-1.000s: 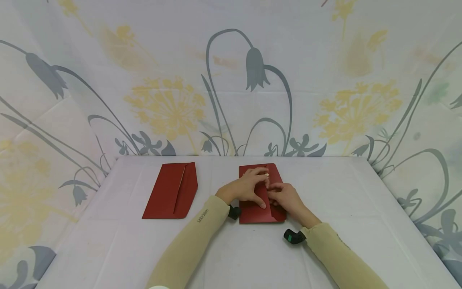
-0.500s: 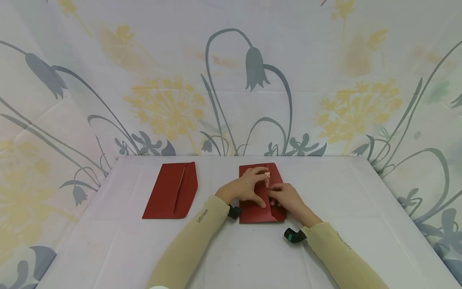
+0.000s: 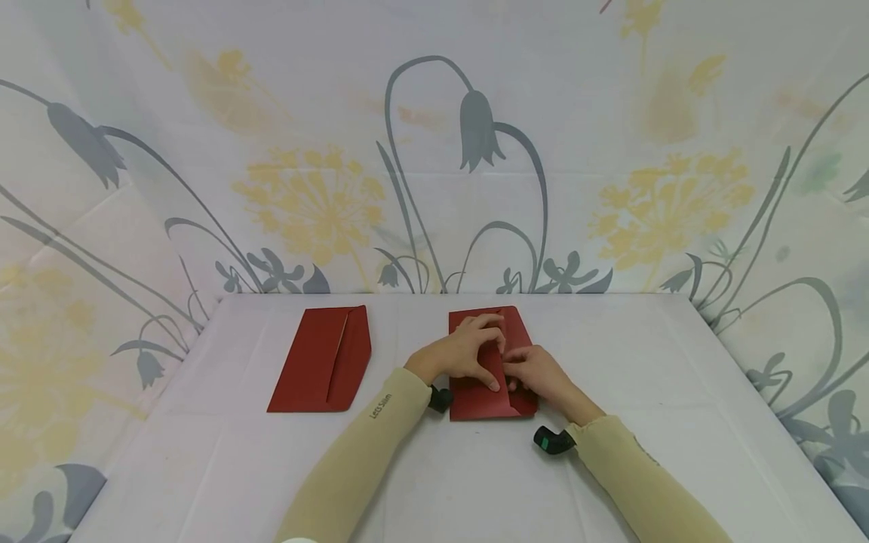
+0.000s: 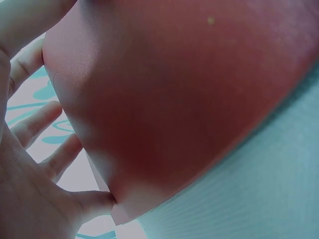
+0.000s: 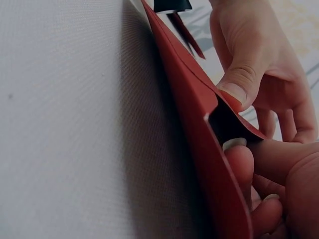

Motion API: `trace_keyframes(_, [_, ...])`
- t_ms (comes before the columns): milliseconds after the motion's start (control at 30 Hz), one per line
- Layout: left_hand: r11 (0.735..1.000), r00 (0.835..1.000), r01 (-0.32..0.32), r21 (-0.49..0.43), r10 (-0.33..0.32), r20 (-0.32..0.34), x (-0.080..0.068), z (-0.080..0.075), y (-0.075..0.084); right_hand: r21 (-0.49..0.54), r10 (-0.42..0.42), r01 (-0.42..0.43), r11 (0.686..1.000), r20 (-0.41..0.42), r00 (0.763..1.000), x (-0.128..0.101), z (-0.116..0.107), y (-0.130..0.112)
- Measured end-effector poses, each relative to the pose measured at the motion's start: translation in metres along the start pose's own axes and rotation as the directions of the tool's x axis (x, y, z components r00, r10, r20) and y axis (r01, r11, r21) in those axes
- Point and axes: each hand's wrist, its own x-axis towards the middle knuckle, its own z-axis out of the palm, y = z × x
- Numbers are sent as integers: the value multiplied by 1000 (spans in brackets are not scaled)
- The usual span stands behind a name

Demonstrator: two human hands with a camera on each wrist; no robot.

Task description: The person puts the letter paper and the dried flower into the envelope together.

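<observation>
1. The red envelope [image 3: 492, 377] being worked on lies flat on the white table [image 3: 638, 362], well to the right of a second red envelope [image 3: 324, 360] that sits untouched, flap side up.
2. The left hand [image 3: 468, 353] rests on top of the worked envelope with its fingers spread and fairly straight, the thumb [image 5: 239, 82] pressing down on the flap near the opening. It pins the paper rather than gripping it.
3. The right hand [image 3: 536, 373] is at the envelope's right edge, touching the left hand. In the right wrist view its fingertips [image 5: 238, 164] are tucked under the lifted flap, curled round the paper edge, so it holds the flap.
4. The envelope looks light and thin. It bends easily, as the left wrist view shows by the bowed sheet [image 4: 169, 99], and it would crease if squeezed hard.
5. Its smooth surface would likely slide on the tablecloth, so a flat palm on the body seems the sound way to steady it.
6. The best places to take hold are probably the flap edge or a corner, pinched lightly.
</observation>
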Motion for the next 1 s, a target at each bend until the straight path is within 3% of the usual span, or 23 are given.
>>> trace_keyframes(300, [1000, 1000, 7, -11, -7, 1, -2, -1, 0, 10, -20, 20, 1000, 22, 1000, 0, -1, 1])
trace_keyframes(667, [1000, 1000, 19, -5, -19, 23, 0, 2, 0, 186, 17, -27, 982, 54, 998, -5, -13, 10])
trace_keyframes(1000, [996, 995, 57, 62, -62, 77, 2, 4, 5, 294, -42, 13, 956, 94, 995, -14, -24, 22])
